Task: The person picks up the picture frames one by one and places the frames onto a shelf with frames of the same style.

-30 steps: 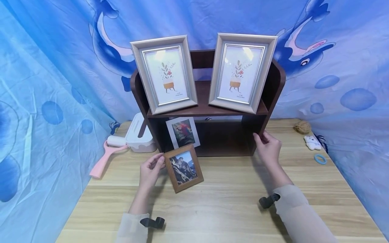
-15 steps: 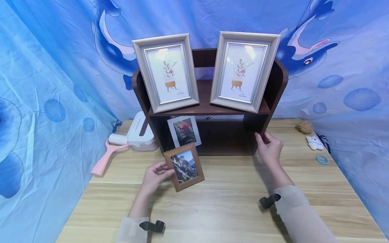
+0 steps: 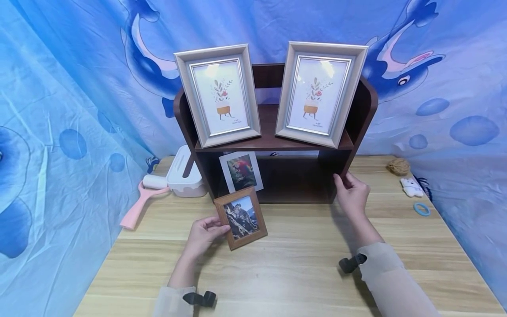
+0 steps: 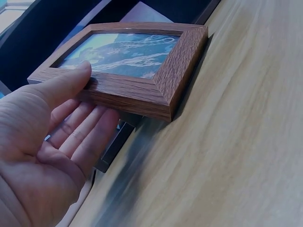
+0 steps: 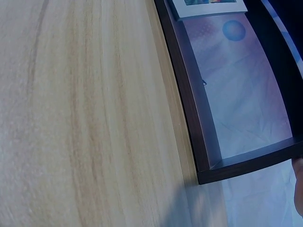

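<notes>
My left hand [image 3: 203, 237] grips the left side of a brown wooden picture frame [image 3: 261, 222] with a leopard-like cat photo. In the left wrist view, the thumb lies over the front edge of this photo frame [image 4: 163, 80], and the fingers are beneath it. It leans back at a tilt before the lower tier of a dark brown two-tier shelf [image 3: 297, 176]. My right hand [image 3: 353, 196] pinches the front edge of the shelf's right side panel, low down. Just behind the wooden frame, a white-bordered parrot picture [image 3: 253, 167] stands inside the lower tier.
Two silvery picture frames [image 3: 182, 83] with plant prints lean on the upper tier. To the left are a white box [image 3: 190, 191] with a slotted lid and a pink-handled lint roller [image 3: 136, 211]. Twine [image 3: 398, 166], a white bear figure [image 3: 412, 187] and a blue ring [image 3: 421, 209] lie right.
My left hand has slid down the wooden frame's left side, its thumb now reaching over the front. The right hand keeps its place on the shelf. The whole view has shifted slightly.
</notes>
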### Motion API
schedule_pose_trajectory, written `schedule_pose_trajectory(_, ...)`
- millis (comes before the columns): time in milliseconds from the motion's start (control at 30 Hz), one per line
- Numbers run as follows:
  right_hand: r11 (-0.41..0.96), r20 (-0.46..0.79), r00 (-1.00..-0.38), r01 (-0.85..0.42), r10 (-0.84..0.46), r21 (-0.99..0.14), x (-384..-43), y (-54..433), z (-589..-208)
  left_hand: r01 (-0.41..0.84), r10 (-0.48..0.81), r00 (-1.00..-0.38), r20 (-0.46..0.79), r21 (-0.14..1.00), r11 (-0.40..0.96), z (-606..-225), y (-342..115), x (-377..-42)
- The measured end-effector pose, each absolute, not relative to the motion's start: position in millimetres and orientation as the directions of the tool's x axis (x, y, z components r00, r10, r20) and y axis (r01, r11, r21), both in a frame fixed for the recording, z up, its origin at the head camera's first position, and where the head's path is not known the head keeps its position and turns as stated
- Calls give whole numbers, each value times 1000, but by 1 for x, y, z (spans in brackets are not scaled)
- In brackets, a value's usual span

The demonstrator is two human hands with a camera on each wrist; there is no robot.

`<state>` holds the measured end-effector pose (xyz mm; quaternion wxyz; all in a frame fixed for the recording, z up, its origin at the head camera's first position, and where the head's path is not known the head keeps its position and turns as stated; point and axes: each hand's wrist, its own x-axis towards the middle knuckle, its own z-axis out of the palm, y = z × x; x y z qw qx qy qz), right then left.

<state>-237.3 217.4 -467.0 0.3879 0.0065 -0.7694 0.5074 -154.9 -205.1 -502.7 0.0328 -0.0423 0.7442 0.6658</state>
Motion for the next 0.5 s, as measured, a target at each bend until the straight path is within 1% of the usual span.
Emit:
schedule_pose_trajectory(200,496,614,-692,-408,380,-766,-238,218,-468,-84,-37,-996,-79,986,143,-505,-205,-156)
schedule_pose_trajectory(500,490,611,-692,-408,385,-770,-239,217,-468,-63,-37,-998,-58,986,152,-506,-206,-155)
